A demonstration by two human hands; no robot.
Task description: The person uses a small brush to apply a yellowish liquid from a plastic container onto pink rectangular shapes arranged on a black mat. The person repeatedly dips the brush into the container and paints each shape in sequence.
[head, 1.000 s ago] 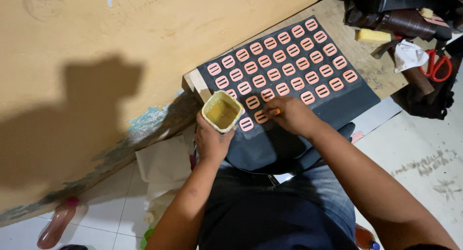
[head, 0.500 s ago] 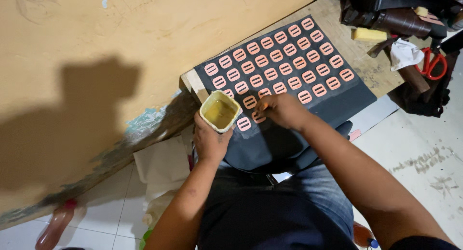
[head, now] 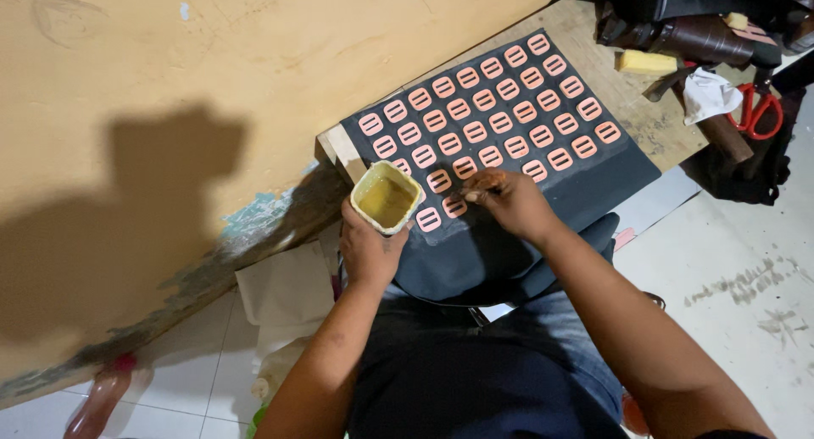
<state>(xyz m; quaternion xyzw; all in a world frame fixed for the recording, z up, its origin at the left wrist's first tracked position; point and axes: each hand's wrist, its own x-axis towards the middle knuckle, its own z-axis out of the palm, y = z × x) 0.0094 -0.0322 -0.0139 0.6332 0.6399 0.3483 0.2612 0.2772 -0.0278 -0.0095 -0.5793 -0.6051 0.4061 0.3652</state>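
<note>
Head view, looking down on a seated person at a low wooden board (head: 657, 125) set against a yellow wall (head: 254, 58). Left hand (head: 369, 248): wrapped round a small cream cup (head: 386, 197) of yellowish liquid, held upright just off the near-left corner of a dark sheet (head: 509, 227). Sheet lies across the board & drapes over the person's lap; on it, rows of small pink oval pieces (head: 492, 108) w/ slotted centres, evenly spaced, approx. parallel to the sheet's edges. Right hand (head: 513, 203): fingers pinched narrowly together over the nearest row, tips just beside a pink piece; something thin may be gripped between them, but cannot tell what, too small & dark. Hands near each other, not touching; cup sits between left hand & the nearest pink pieces. Far right of board: yellow block (head: 646, 62), crumpled white cloth (head: 708, 93), red-handled scissors (head: 757, 110), dark leather-like items (head: 695, 32). Floor: white tiles (head: 738, 295), pale paper (head: 284, 291) by the left knee, pinkish bottle (head: 97, 401) at lower left
</note>
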